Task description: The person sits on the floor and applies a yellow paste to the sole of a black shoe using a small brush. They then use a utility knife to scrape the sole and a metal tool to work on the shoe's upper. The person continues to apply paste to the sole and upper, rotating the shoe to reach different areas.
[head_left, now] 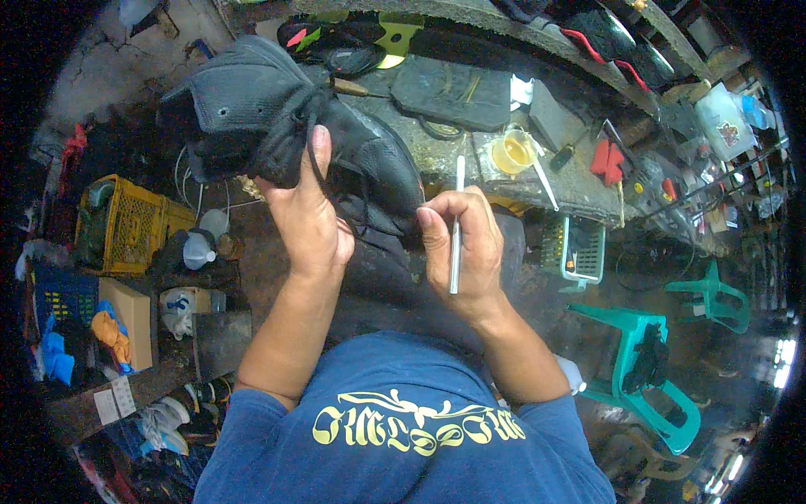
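Gripped a black, leather-look lace-up shoe [382, 155] in the bare left hand [306, 214], before a cluttered grey worktable [579, 191]; grasped a slim, straight silver-white rod [459, 178] in the bare right hand [477, 244], close against the shoe's toe.

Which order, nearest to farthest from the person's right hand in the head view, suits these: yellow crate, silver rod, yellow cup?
Measured from the right hand:
1. Silver rod: held in the fingers.
2. Yellow cup: on the bench, just above and right of the hand.
3. Yellow crate: far left, beyond the shoe.
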### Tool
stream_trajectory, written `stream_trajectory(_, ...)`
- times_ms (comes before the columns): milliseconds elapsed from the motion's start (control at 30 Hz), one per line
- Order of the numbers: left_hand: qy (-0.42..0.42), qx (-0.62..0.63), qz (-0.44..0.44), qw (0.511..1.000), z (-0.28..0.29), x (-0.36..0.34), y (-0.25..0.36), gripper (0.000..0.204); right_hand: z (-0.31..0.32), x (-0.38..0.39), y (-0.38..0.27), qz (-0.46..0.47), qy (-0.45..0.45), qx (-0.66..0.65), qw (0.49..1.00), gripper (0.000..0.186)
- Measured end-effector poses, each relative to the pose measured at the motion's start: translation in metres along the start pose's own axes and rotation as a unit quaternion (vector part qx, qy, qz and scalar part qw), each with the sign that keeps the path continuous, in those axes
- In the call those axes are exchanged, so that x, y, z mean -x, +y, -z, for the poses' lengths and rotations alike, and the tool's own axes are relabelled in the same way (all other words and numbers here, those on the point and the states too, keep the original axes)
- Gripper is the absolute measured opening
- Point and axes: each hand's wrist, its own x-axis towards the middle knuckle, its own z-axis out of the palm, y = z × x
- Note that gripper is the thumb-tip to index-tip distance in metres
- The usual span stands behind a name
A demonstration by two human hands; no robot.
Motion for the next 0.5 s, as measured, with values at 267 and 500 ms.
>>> stream_trajectory(267,0.0,0.079,0.139,0.987,0.013,-0.016,0.01,0.042,-0.003,0.042,0.02,-0.216,0.028,-0.154,0.964,0.015)
stream_trajectory(500,-0.013,0.077,0.218,0.973,0.01,-0.008,-0.004,0.051,-0.005,0.037,0.013,-0.079,0.061,-0.122,0.988,0.033)
